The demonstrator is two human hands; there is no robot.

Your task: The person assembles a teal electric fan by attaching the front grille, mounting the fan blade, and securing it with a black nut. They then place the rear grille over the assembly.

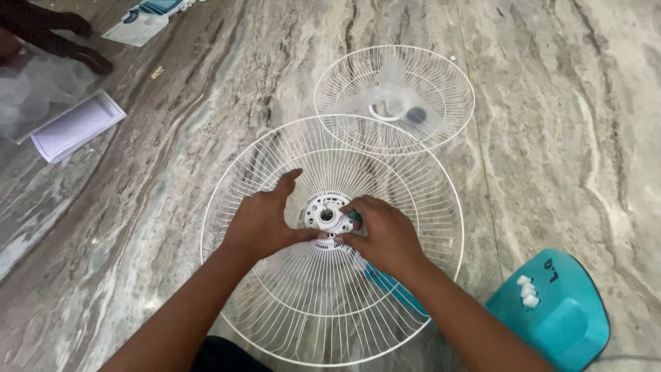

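We see the white hub plate at the centre of a large white wire fan guard, which lies roughly flat over the marble floor just in front of us. The hub sits directly between our two hands, its round face turned up toward the camera, so its axis runs straight up rather than along the floor. Our left hand rests on the wires just left of the hub, fingers spread and loosely open, thumb pointing toward the centre. Our right hand is the nearer one: its fingers are curled in and pinch at the hub's right rim, where a bit of teal plastic shows; what exactly they grip we cannot tell. A teal part shows under the guard below that hand. Beyond lies a second wire guard with a translucent blade resting in it. A teal fan base sits to the right, and papers lie far left.
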